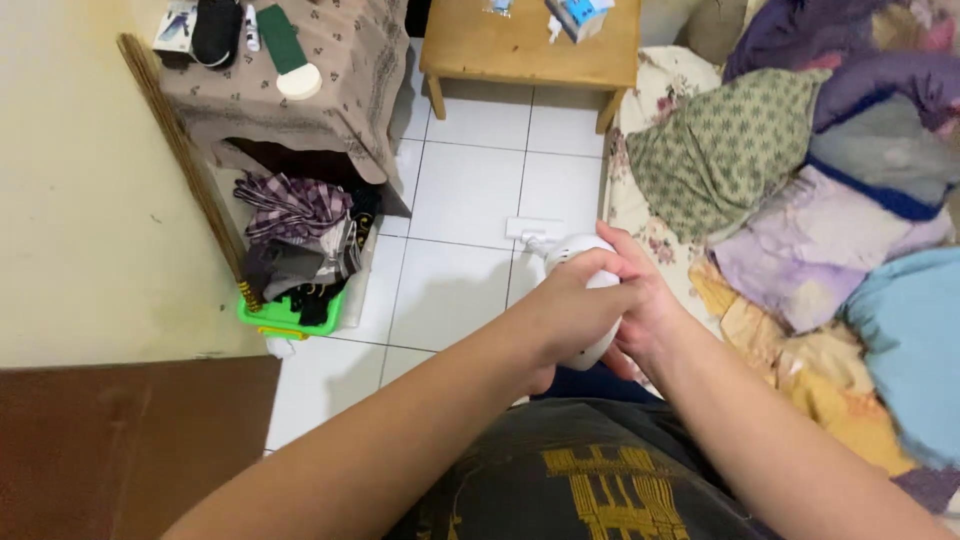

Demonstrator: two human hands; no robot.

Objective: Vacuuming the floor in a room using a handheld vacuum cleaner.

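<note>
White handheld device (585,290) sits low-centre in view, above the person's lap and over the tiled floor (460,200), its nozzle pointing toward a small white flat piece (535,229) lying on the tiles just ahead. Left hand (575,305) wraps over the top and near side of the body, grip closed around it. Right hand (640,305) cups the far side, fingers curled on the shell, grip also clamped on it; both hands touch each other across the device. Right of that: bed (650,130) piled with blankets (800,170). Ahead: wooden desk (530,50) with a blue-and-white box (578,14). Left: cloth-draped stand (330,70) carrying a green-and-white brush (290,55); clothes heap (295,240) on a green tray (290,315) below it.
</note>
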